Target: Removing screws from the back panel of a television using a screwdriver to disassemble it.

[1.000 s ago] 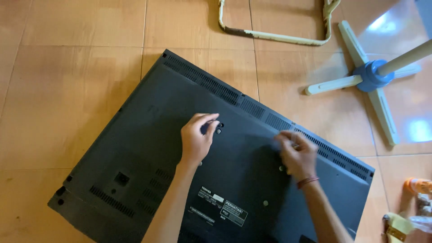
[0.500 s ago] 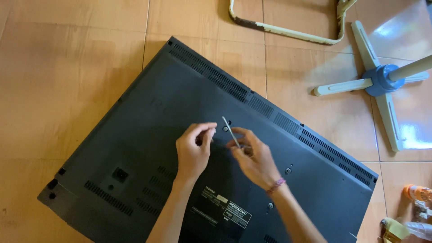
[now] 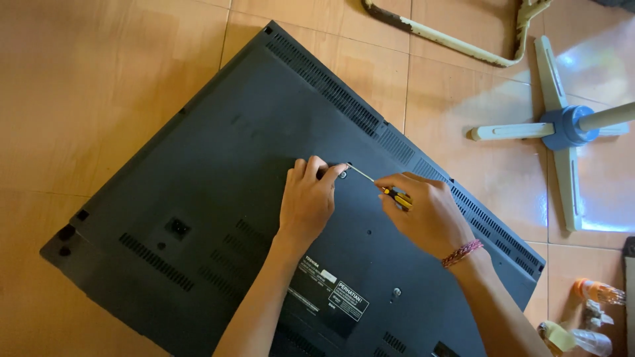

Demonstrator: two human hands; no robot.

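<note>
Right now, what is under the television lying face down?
Orange floor tiles show all around the television, which lies flat on them. Its screen side and the floor directly beneath are covered. Both hands rest on its back.

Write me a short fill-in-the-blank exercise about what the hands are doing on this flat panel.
1. The right hand holds a ____ by its yellow and black handle.
2. The left hand rests its fingers beside the tool's ____.
3. The dark back panel lies flat on a tiled ____.
4. A red band circles the ____ wrist.

Missing words: screwdriver; tip; floor; right
</note>
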